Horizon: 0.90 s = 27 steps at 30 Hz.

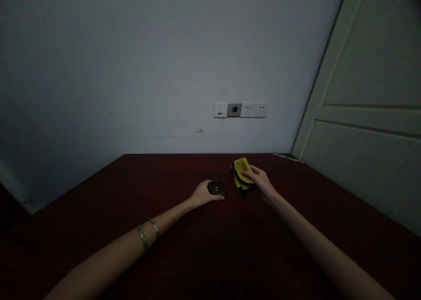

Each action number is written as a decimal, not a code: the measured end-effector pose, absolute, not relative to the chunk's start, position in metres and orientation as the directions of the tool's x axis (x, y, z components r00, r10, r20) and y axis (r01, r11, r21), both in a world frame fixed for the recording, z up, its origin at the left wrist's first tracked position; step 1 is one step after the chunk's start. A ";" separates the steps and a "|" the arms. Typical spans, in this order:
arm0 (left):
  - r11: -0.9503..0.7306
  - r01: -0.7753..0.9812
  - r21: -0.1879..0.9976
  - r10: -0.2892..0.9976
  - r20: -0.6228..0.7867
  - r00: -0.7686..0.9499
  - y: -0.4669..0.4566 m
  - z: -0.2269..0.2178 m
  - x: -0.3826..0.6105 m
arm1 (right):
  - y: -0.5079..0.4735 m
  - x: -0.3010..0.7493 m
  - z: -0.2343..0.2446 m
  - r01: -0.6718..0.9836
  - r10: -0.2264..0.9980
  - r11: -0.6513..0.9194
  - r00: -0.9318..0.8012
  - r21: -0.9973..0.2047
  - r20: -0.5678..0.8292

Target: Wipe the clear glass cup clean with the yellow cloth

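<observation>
My left hand [203, 194] is wrapped round the left side of a small round glass bowl [217, 187], dark and see-through, near the middle of the table. The thumb lies along its near side, and the other fingers are mostly hidden behind it. To the right, my right hand [259, 178] grips a folded yellow cloth [242, 170] with black edging, thumb on top. The cloth hangs slightly behind and to the right of the bowl, apart from it. Whether its lower corner touches the table I cannot tell.
A dark red wooden table [184, 247] stretches under both arms up to a pale wall [164, 63]. Sockets [254, 110] and a switch plate [234, 110] sit low on that wall. A light panelled door [368, 116] stands along the right side. The light is dim.
</observation>
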<state>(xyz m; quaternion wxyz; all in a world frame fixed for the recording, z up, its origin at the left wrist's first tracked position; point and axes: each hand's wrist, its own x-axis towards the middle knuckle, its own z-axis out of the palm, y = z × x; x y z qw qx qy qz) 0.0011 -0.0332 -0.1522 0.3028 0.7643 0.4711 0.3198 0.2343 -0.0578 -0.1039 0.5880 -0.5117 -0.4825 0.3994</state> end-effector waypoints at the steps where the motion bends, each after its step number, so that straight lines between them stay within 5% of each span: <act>1: -0.353 0.512 0.783 0.919 0.188 0.345 -0.033 -0.153 0.000 | -0.057 0.234 -0.103 0.060 0.961 0.170 0.209 -0.984 0.179; 8: -0.358 0.387 0.850 0.917 0.242 0.318 -0.020 -0.146 0.000 | -0.046 0.239 -0.080 0.420 0.891 0.397 0.038 -0.816 0.453; 16: -0.484 0.207 0.850 0.842 0.387 0.376 0.008 -0.091 0.036 | -0.037 0.243 -0.023 0.710 0.667 0.670 -0.447 -0.217 0.596; 19: -0.500 0.112 0.859 0.817 0.425 0.391 0.014 -0.079 0.041 | -0.030 0.239 -0.010 0.630 0.463 0.713 -0.753 0.309 0.467; 21: -0.499 0.059 0.865 0.809 0.440 0.391 0.016 -0.075 0.039 | -0.026 0.237 -0.006 0.497 0.347 0.694 -0.865 0.520 0.363; 27: -0.514 0.009 0.858 0.761 0.451 0.466 0.023 -0.069 0.023 | -0.010 0.233 -0.005 0.266 0.138 0.716 -0.960 0.646 0.243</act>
